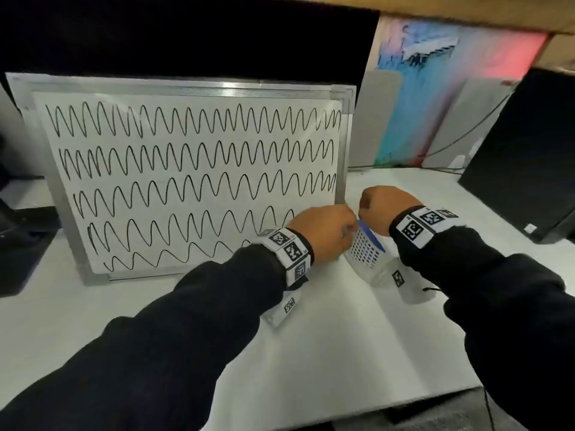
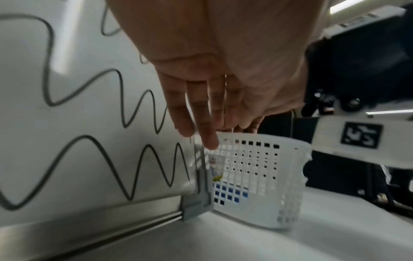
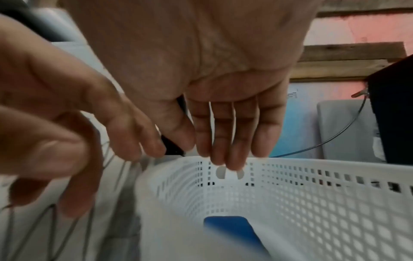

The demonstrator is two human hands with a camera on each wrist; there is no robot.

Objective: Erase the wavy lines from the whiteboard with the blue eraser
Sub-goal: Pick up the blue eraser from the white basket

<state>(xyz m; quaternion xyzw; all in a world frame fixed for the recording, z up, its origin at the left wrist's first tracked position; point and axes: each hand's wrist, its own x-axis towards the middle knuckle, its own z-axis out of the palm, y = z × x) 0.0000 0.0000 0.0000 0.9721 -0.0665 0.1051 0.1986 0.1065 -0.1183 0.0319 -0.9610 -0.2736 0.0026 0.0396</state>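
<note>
Left hand (image 1: 323, 231): fingers straight, tips at basket (image 2: 257, 169) rim | Right hand (image 3: 214, 84): thumb and forefinger pinch a black marker (image 3: 172, 146), other fingers straight | Eraser (image 3: 232, 229): inside basket, below right hand | Whiteboard (image 1: 186, 169): left of both hands, wavy lines (image 1: 193, 119) intact

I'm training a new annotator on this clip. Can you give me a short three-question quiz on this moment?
1. True or false: the eraser lies inside the basket.
2. How many rows of wavy lines does the whiteboard show? A) three B) five C) seven
3. Fill in: the right hand holds a black ____ between thumb and forefinger above the basket rim.

Key: 1 true; 2 B; 3 marker. The left hand reaches toward the basket with straight fingers, holding nothing.
</note>
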